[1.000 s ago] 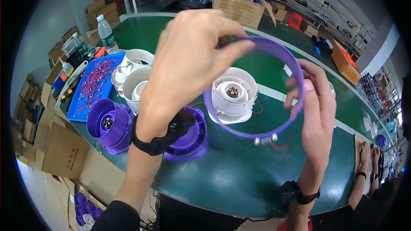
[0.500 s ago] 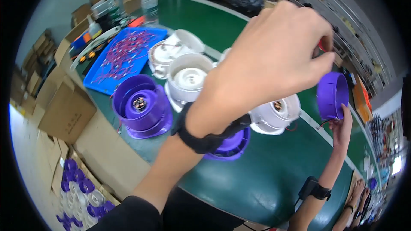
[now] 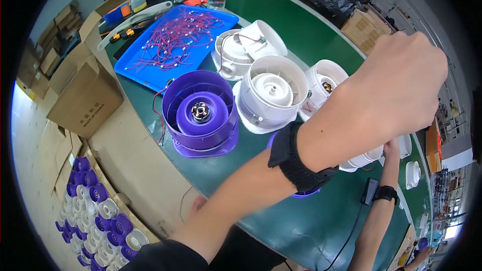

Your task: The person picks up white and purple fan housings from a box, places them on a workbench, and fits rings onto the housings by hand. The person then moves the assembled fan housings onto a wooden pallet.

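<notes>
1. Green shows across the surface of the table [image 3: 311, 226], bare toward the near edge and crowded with round plastic parts farther off.
2. The left hand [image 3: 406, 78] reaches across to the right, its back facing up and its fingers curled under; what its grip holds, if anything, I cannot tell. A black strap [image 3: 288, 158] circles that wrist.
3. The right hand [image 3: 392, 148] is mostly hidden behind the left one, so whether its grip is wide or narrow cannot be told. Its forearm comes in from the near right, wearing a black wristband [image 3: 385, 193].
4. Just beside the right hand, to its left, a partly covered white housing [image 3: 362, 160] stands on the right part of the table.
5. Under the left wrist, the edge of a purple part [image 3: 307, 194] peeks out.
6. To the left stands an upright purple housing [image 3: 206, 143] with a copper-wound core at its centre and a red wire hanging down its left side.
7. Right of it is an open white drum [image 3: 271, 113]; farther right, a white piece with a copper core [image 3: 316, 77] is partly covered by the left arm.
8. On the far left, a blue tray [image 3: 134, 74] carries tangled red wires [image 3: 175, 40].
9. Left of the table, a cardboard box [image 3: 90, 100] stands beyond rows of purple and white parts [image 3: 100, 226].
</notes>
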{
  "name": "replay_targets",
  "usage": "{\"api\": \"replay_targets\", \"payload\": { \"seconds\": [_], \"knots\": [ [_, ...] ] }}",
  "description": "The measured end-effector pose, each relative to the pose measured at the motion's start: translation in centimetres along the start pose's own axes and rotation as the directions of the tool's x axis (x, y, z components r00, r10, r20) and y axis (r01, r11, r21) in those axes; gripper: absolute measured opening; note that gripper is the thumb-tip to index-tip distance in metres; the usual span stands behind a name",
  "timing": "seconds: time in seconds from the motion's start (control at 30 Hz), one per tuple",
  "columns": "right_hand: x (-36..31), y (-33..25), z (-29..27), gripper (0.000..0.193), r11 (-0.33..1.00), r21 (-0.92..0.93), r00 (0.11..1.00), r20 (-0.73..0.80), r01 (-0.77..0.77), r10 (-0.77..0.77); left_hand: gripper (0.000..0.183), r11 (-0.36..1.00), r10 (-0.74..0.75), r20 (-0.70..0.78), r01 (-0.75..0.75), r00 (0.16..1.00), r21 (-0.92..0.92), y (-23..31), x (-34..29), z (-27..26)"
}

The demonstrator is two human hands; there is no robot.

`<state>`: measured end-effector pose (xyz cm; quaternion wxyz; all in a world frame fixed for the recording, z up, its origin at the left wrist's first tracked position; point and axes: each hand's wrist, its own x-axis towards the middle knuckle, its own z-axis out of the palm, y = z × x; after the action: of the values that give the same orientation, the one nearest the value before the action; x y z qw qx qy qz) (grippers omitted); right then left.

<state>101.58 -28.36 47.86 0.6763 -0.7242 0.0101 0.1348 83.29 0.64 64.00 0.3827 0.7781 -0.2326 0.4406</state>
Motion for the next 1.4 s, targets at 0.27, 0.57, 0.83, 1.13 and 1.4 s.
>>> {"api": "replay_targets", "payload": {
  "seconds": [0.27,0.57,0.83,1.13,1.4],
  "knots": [
    [-6.1,-6.6,-1.3,0.026,0.698,-0.468,0.742,-0.125,0.541,-0.659,0.012,0.998,0.042,-0.004,-0.042,0.999,0.054,-0.7,0.3,0.4],
    [-23.0,-4.7,11.9,0.038,0.327,-0.709,0.741,0.670,0.625,0.037,0.018,0.999,-0.004,0.093,0.007,0.996,-0.033,1.2,1.0,0.7],
    [-22.2,-2.3,11.8,0.040,0.284,-0.599,0.614,0.788,0.749,0.041,0.018,0.972,0.057,0.321,0.021,0.945,-0.236,4.3,1.2,0.6],
    [-23.7,-2.5,9.5,0.026,0.110,-0.652,0.652,0.703,0.750,-0.285,0.018,0.990,-0.011,0.353,0.060,0.936,-0.127,4.5,0.6,4.1],
    [-27.7,-11.8,1.2,0.031,0.382,-0.688,0.784,0.581,0.617,-0.219,0.019,0.989,-0.132,0.256,0.146,0.958,-0.034,4.2,1.2,0.7]
  ]
}}
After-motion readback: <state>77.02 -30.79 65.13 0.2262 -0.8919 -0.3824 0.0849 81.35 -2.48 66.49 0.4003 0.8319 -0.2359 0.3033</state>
